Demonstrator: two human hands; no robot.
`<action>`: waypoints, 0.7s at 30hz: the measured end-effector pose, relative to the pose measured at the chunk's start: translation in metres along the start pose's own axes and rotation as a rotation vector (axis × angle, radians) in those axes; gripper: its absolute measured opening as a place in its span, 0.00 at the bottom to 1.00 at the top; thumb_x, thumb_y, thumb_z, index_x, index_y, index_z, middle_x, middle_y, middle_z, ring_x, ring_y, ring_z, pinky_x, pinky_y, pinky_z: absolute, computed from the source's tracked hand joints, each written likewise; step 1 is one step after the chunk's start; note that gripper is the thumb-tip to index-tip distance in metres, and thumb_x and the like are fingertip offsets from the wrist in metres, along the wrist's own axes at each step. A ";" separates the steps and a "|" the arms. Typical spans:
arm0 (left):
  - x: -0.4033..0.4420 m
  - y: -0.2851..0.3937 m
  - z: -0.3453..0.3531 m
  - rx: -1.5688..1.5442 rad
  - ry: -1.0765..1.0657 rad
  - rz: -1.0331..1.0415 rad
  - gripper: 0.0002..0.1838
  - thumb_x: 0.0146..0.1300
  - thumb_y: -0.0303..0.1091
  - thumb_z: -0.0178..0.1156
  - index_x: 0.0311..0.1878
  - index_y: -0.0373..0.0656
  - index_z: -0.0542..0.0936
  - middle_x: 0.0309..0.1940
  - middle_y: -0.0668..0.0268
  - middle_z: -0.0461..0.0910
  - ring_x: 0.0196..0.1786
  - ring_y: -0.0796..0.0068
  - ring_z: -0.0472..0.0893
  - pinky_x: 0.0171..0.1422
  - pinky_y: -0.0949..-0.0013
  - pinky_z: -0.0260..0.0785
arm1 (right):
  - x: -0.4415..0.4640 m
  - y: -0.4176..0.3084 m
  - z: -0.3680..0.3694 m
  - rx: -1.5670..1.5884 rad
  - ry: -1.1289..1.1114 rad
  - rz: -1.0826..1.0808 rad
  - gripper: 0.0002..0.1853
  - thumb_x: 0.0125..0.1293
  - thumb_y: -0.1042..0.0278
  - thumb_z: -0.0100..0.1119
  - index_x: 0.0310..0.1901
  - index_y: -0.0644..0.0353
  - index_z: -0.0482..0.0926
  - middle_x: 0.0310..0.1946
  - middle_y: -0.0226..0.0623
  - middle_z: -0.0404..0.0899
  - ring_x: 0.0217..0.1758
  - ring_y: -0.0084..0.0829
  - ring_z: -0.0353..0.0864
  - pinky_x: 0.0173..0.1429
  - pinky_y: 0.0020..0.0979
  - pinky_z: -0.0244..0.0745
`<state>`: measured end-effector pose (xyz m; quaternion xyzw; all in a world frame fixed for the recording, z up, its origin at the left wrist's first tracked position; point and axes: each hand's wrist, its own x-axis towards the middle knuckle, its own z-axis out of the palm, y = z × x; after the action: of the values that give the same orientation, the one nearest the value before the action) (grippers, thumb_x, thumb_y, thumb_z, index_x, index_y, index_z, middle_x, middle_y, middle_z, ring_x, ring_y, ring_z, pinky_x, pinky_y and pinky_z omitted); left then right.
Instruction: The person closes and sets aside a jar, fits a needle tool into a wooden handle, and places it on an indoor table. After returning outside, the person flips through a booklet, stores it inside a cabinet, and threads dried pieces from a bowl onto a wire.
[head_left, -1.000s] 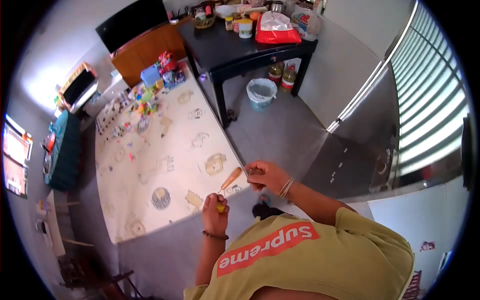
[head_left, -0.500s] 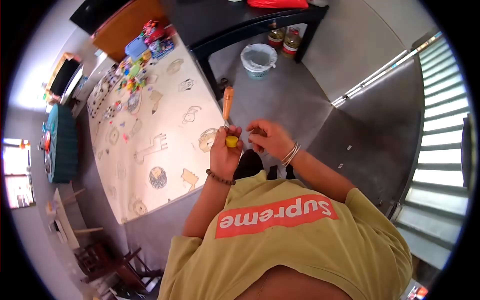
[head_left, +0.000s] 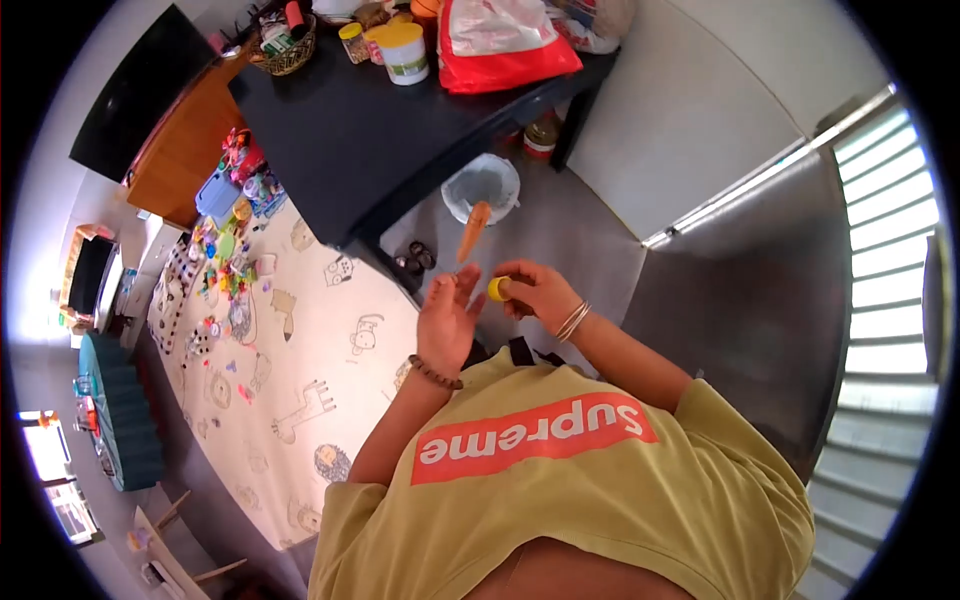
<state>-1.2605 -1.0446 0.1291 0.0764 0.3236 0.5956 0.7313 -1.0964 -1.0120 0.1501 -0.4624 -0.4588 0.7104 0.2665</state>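
Note:
My left hand (head_left: 446,322), with a beaded bracelet at the wrist, is closed on a tool with a wooden handle (head_left: 474,232). The handle points away from me; the tool's thin metal end goes in between the fingers, where its tip is hidden. Just to the right, my right hand (head_left: 542,292) pinches a small round yellow cap-like piece (head_left: 497,289) between thumb and fingers. Both hands are close together in front of my chest, above the floor.
A black table (head_left: 340,140) ahead bears a white tub (head_left: 404,55), a red and white bag (head_left: 500,45) and a basket (head_left: 287,55). Beneath it stand a lined bin (head_left: 478,187) and sandals (head_left: 416,258). A patterned play mat (head_left: 270,420) with toys lies left.
The yellow piece has passed from my left palm to my right fingers. The wooden-handled tool stays in my left hand. My view has shifted, showing more of the black table.

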 end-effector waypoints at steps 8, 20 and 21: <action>0.069 0.076 -0.012 0.176 0.041 0.063 0.07 0.64 0.42 0.49 0.38 0.51 0.71 0.43 0.71 0.76 0.50 0.73 0.72 0.50 0.66 0.62 | 0.108 0.024 -0.069 0.563 0.132 0.110 0.14 0.61 0.69 0.51 0.50 0.58 0.69 0.40 0.38 0.75 0.39 0.34 0.80 0.38 0.28 0.76; 0.092 0.074 -0.003 0.173 0.446 0.136 0.07 0.63 0.41 0.48 0.35 0.49 0.67 0.37 0.68 0.75 0.36 0.72 0.73 0.35 0.69 0.66 | 0.362 0.127 -0.181 0.466 0.404 0.478 0.16 0.55 0.61 0.57 0.46 0.48 0.71 0.35 0.35 0.73 0.39 0.35 0.72 0.42 0.39 0.74; 0.096 0.071 0.008 0.144 0.547 0.161 0.08 0.64 0.38 0.47 0.34 0.44 0.69 0.35 0.65 0.76 0.34 0.74 0.73 0.35 0.71 0.66 | 0.360 0.101 -0.166 0.242 0.520 0.579 0.23 0.53 0.58 0.59 0.52 0.42 0.68 0.47 0.42 0.72 0.50 0.42 0.70 0.46 0.42 0.71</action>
<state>-1.3067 -0.9336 0.1343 -0.0099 0.5432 0.6254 0.5600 -1.0967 -0.6997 -0.1144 -0.7019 -0.1397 0.6645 0.2150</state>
